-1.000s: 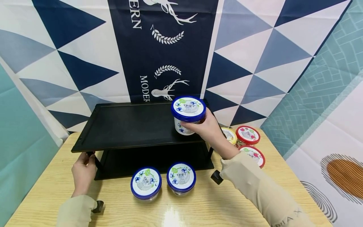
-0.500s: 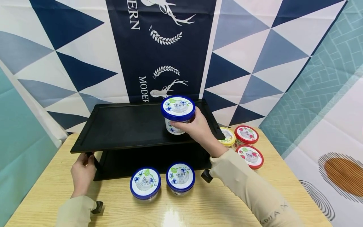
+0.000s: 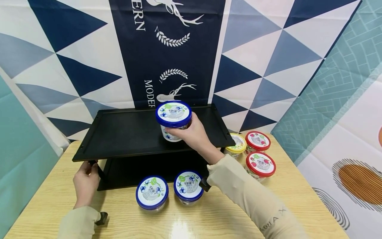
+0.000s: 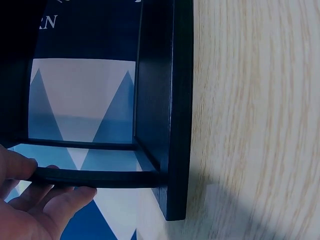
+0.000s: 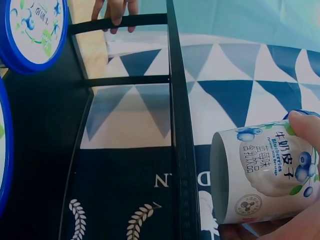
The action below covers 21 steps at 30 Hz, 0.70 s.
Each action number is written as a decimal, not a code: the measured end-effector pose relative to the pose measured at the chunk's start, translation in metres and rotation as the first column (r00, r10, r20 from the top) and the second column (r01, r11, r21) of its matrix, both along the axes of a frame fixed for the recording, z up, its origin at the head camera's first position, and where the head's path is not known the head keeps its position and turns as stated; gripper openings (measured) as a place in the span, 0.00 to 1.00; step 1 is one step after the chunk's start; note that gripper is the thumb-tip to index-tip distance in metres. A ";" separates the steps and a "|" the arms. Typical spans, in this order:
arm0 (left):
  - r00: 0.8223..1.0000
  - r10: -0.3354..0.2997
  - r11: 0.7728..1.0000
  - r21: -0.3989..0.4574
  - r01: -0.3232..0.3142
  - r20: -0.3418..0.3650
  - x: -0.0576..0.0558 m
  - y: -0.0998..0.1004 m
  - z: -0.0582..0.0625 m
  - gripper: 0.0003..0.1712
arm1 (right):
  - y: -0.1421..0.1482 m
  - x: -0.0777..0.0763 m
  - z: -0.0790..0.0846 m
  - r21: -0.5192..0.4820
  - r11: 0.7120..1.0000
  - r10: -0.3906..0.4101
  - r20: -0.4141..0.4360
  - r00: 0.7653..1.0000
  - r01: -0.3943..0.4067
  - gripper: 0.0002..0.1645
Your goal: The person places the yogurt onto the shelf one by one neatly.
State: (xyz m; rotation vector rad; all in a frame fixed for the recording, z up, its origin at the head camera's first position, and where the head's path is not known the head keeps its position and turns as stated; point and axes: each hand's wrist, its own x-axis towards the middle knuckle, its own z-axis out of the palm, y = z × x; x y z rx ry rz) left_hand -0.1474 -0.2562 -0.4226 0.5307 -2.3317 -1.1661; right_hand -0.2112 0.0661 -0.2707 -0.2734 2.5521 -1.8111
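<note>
1. A patterned backdrop (image 3: 268,49) of navy and white triangles is hanging at the far side, with a dark panel bearing deer and wreath prints in its middle.
2. A pale wooden bench (image 3: 209,215) is carrying everything in the scene.
3. A black two-tier shelf (image 3: 125,132) is standing on the far half of the bench, its upper tray being wide and flat.
4. The right hand (image 3: 194,136) is being held above the upper tray, right of its middle, with a beige sleeve (image 3: 247,196) running back toward the near right.
5. The left hand (image 3: 86,179) is being kept at the near-left corner of the shelf, its fingers (image 4: 30,167) curled round the thin black leg bar there.
6. A blueberry cup (image 3: 173,120) with a blue lid is being gripped round its side by the right hand's fingers, upright and over the upper tray; whether its base is touching the tray cannot be told.
7. Two more blue-lidded cups (image 3: 152,192) are sitting side by side on the bench, just near of the lower tier.
8. Two red-lidded cups (image 3: 260,163) and a yellow-lidded cup (image 3: 237,143) are clustered on the bench to the right of the shelf.
</note>
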 end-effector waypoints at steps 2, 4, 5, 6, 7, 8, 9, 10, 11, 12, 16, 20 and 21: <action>1.000 0.000 1.000 0.000 0.000 -0.001 0.000 0.000 0.000 0.17 | -0.003 0.000 0.000 0.000 1.000 0.003 -0.001 1.000 -0.003 0.54; 1.000 0.004 1.000 -0.005 -0.004 -0.001 0.000 0.000 0.000 0.17 | -0.006 0.000 -0.001 -0.003 1.000 0.008 0.001 1.000 -0.008 0.55; 1.000 0.007 1.000 -0.008 -0.007 0.000 0.000 0.000 0.000 0.16 | -0.007 0.000 -0.001 -0.004 1.000 0.008 0.003 1.000 -0.008 0.55; 1.000 0.010 1.000 -0.011 -0.010 0.000 0.000 0.000 0.000 0.16 | -0.009 0.000 -0.001 -0.007 1.000 0.008 0.006 1.000 -0.008 0.55; 1.000 0.012 1.000 -0.013 -0.011 0.002 -0.001 0.000 0.000 0.16 | -0.010 0.000 -0.001 -0.007 1.000 0.008 0.008 1.000 -0.008 0.55; 1.000 0.014 1.000 -0.013 -0.014 0.003 -0.001 0.000 0.000 0.16 | -0.011 0.000 -0.001 -0.007 1.000 0.007 0.011 1.000 -0.007 0.55; 1.000 0.016 1.000 -0.015 -0.015 0.002 -0.001 0.000 0.000 0.16 | -0.013 0.001 -0.001 -0.007 1.000 0.006 0.012 1.000 -0.006 0.55; 1.000 0.015 1.000 -0.015 -0.015 0.000 -0.001 0.000 0.000 0.16 | -0.014 0.001 -0.001 -0.008 1.000 0.005 0.015 1.000 -0.005 0.55; 1.000 0.014 1.000 -0.015 -0.015 -0.003 -0.001 0.000 0.000 0.16 | -0.015 0.001 0.000 -0.009 1.000 0.005 0.017 1.000 -0.005 0.55; 1.000 0.012 1.000 -0.014 -0.012 -0.008 -0.001 0.000 0.000 0.16 | -0.017 0.001 0.000 -0.011 1.000 0.007 0.018 1.000 -0.006 0.55; 1.000 0.013 1.000 -0.018 -0.014 -0.023 -0.001 -0.001 -0.001 0.15 | -0.022 0.002 0.000 -0.017 1.000 0.017 0.026 1.000 -0.017 0.55; 1.000 0.013 1.000 -0.017 -0.013 -0.014 0.000 -0.001 -0.001 0.15 | -0.027 0.002 0.001 -0.012 1.000 0.016 0.040 0.999 -0.016 0.55; 1.000 0.012 1.000 -0.015 -0.012 -0.011 0.000 -0.001 0.000 0.16 | -0.028 0.002 0.001 -0.010 1.000 0.014 0.041 0.999 -0.014 0.55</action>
